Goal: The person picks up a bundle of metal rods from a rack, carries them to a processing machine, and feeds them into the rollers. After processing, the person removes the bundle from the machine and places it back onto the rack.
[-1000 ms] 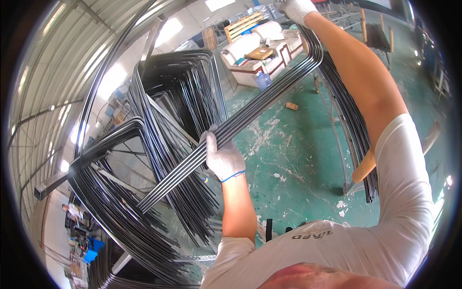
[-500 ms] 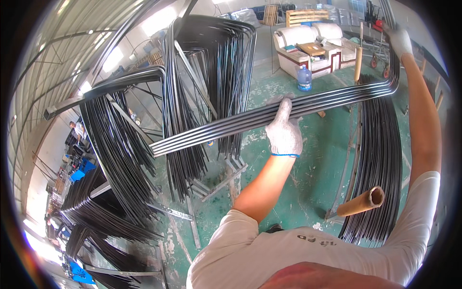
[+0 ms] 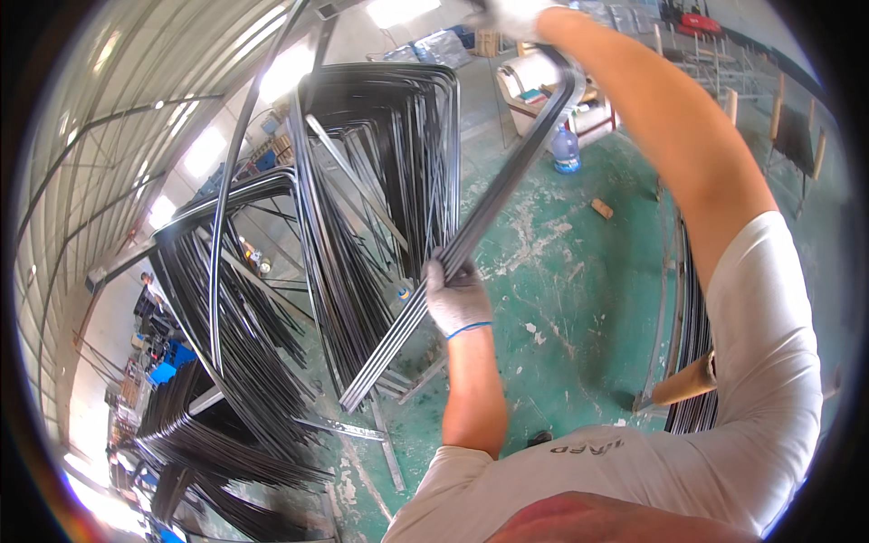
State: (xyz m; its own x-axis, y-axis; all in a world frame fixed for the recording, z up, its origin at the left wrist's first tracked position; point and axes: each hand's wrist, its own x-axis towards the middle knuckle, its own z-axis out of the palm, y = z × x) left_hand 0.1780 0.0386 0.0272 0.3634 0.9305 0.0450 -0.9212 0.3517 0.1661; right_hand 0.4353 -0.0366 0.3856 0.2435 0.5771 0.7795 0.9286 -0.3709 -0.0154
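A bundle of several dark metal tubes (image 3: 507,185), bent at the upper end, slants across the middle of the view. My left hand (image 3: 457,299), in a whitish knit glove with a blue cuff edge, is wrapped round the straight part, thumb on top. At the top edge, my gloved right hand (image 3: 514,16) grips the same tubes past their bend; its fingers are blurred and partly out of view. The lower tube ends are close in front of hanging bent tubes (image 3: 317,244), which are draped in dense rows over a rack (image 3: 122,262).
More bent tubes (image 3: 226,416) hang lower left. A water jug (image 3: 566,149) stands on the green floor by a pale sofa (image 3: 516,81). A small brown block (image 3: 601,209) lies on the floor. At right, a cardboard-coloured post (image 3: 685,380) sticks up beside stacked tubes (image 3: 692,335).
The tube bundle has swung from nearly level to a steep slant, its bent end moving left. My right hand has come left across the top; my left hand has moved left and down.
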